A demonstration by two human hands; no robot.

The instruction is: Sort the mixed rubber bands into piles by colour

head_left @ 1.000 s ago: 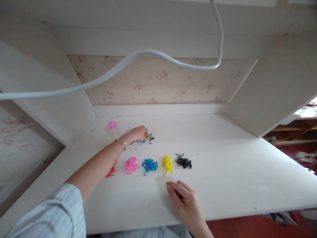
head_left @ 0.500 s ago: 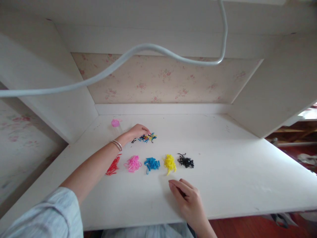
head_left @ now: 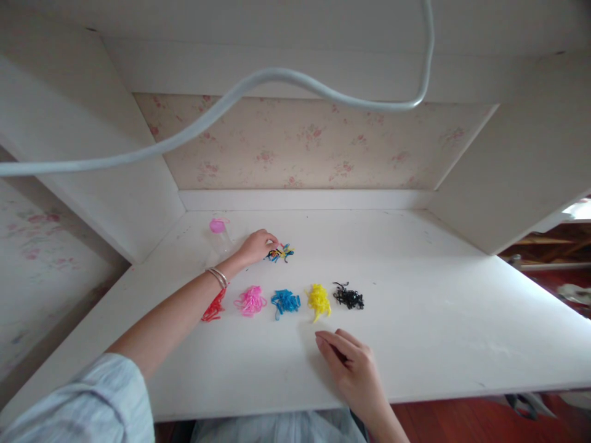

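My left hand (head_left: 257, 245) reaches across the white desk (head_left: 415, 307), fingers pinched together at the edge of a small mixed pile of coloured rubber bands (head_left: 279, 252). In front of it lies a row of sorted piles: red (head_left: 213, 306), partly hidden by my forearm, pink (head_left: 250, 301), blue (head_left: 285, 301), yellow (head_left: 318, 300) and black (head_left: 348, 298). My right hand (head_left: 351, 365) rests on the desk near the front edge, below the yellow pile, fingers loosely curled and holding nothing that I can see.
A clear little bottle with a pink cap (head_left: 218, 232) lies at the back left, beside my left hand. A white cable (head_left: 258, 83) hangs across the view overhead. White side panels and a floral back wall (head_left: 305, 144) enclose the desk.
My left hand has stayed at the mixed pile, its fingers shifting a little among the bands. The right hand has not moved. The camera has tilted slightly.
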